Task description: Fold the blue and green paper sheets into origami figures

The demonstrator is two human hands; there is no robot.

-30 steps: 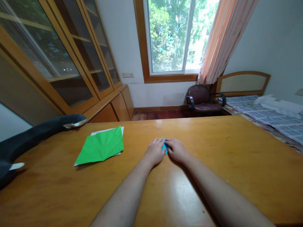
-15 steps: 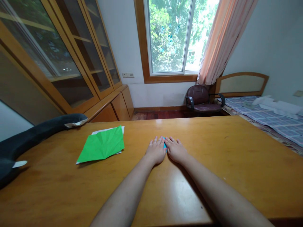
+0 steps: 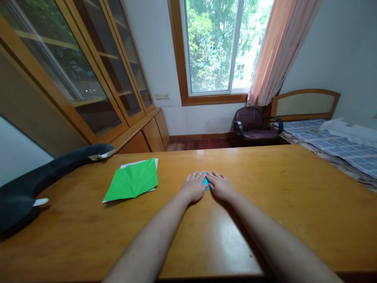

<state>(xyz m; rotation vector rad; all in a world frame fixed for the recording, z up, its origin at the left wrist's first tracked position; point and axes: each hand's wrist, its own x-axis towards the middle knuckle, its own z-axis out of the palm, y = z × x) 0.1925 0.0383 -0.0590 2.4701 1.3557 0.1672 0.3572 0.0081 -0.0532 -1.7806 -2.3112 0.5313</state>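
Note:
A small piece of blue paper (image 3: 205, 183) lies on the wooden table (image 3: 265, 188), mostly covered by my two hands. My left hand (image 3: 194, 186) rests palm down over its left side, fingers stretched forward and slightly apart. From the right, my right hand (image 3: 220, 186) lies flat over the other side, its fingers spread. Only a narrow blue strip shows between the hands, so the paper's full shape is hidden. Off to the left is a creased green sheet of paper (image 3: 132, 181), with white paper edges sticking out beneath it.
A dark plush toy (image 3: 59, 165) with white patches lies along the table's left side. Beyond the far table edge stand a maroon armchair (image 3: 255, 124) and a bed (image 3: 332, 133). A glass-door cabinet (image 3: 97, 90) lines the left wall.
The view has shifted slightly, moving the surroundings a little to the right. Slightly more blue paper shows between my hands, which stay pressed on it.

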